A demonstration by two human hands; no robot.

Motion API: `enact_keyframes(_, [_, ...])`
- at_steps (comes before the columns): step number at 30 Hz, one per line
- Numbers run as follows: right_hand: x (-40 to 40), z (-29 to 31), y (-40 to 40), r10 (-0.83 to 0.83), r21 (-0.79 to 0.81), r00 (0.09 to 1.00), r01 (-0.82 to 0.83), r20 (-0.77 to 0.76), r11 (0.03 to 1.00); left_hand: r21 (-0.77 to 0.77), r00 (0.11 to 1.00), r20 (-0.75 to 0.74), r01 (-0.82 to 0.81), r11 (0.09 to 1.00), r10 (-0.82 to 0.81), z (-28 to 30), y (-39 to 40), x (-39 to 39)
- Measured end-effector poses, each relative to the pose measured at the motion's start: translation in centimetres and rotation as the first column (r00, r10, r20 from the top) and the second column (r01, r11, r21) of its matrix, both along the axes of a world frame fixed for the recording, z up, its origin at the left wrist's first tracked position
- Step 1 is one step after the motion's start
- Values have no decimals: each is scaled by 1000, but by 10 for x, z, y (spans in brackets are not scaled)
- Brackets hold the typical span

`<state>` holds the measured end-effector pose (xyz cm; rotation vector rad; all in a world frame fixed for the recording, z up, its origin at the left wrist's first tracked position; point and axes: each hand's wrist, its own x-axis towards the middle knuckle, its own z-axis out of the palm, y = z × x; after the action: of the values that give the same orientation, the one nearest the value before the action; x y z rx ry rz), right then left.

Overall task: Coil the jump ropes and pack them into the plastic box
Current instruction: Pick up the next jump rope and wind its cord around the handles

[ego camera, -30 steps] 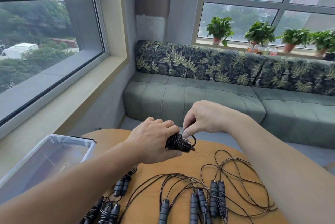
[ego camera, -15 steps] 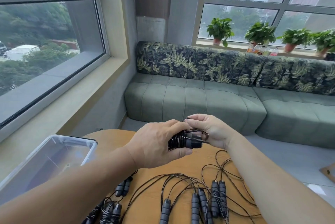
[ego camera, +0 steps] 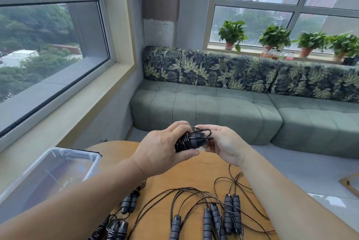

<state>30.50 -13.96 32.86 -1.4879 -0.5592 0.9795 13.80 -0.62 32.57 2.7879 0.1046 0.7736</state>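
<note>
Left hand [ego camera: 165, 149]: fingers curled over the top and thumb under a coiled jump rope [ego camera: 189, 141], gripping it above the far middle of the round wooden table [ego camera: 196, 171]. The bundle is dark handles with black cord wound round them; how many handles are inside cannot be told, the hand covers most of it.

Right hand [ego camera: 223, 143]: palm turned toward the camera, fingers loosely bent. Thumb and fingertips pinch a small cord loop [ego camera: 204, 131] at the bundle's right end.

Counts on the table:
- One tangle of loose ropes [ego camera: 219, 206], near right. Five grey ribbed handles show here: one alone, a middle pair, a right pair. The cords overlap too much to count ropes.
- One handle pair [ego camera: 129, 201] near centre-left, partly behind the left forearm.
- One more wound bundle [ego camera: 114, 229] at the near edge, cut off by the frame; dark shapes to its left are hard to make out.

One clear plastic box [ego camera: 91, 159] stands at the table's left edge, lidless. Its near part is hidden by the left forearm. Nothing definite can be read through its walls, only reflections.

Background: one green sofa [ego camera: 206, 109] with a leaf-print back along the far wall; four potted plants [ego camera: 232, 33] on the sill, with a few bottles [ego camera: 274, 54] too small to count. A wooden frame corner [ego camera: 350, 181] is cut off at the right edge.
</note>
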Motion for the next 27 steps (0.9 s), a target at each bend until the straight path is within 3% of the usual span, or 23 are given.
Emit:
enact_keyframes(4, [-2, 1, -1, 40, 27, 997, -38, -65, 999, -55, 1000, 5, -21, 998, 21, -3, 1, 0])
enact_keyframes(8, [-2, 3, -7, 150, 69, 984, -144, -91, 987, -285, 996, -2, -88, 955, 91, 0, 1, 3])
enact_keyframes(11, [-4, 0, -7, 94, 16, 992, -96, 84, 995, -495, 989, -52, -149, 856, 142, 1, 5, 6])
enact_keyframes(13, [-7, -3, -5, 29, -36, 966, -20, 258, 999, -530, 984, -94, -176, 830, 149, 0, 7, 7])
enact_keyframes(18, [-9, -5, 3, -70, 43, 978, 63, 195, 997, -588, 985, -124, -168, 792, 117, -7, 12, 9])
enact_keyframes(22, [-10, -5, 4, -54, 19, 989, 52, 135, 998, -416, 979, -133, -194, 888, 151, -9, 11, 3])
enact_keyframes(25, [-5, -3, 4, -46, 34, 999, 47, -26, 998, -103, 992, -32, -126, 987, 124, -13, 14, -1])
enact_keyframes(27, [-2, 0, 3, -20, 41, 995, 24, -102, 999, 84, 998, 55, -39, 996, 35, -16, 16, -1])
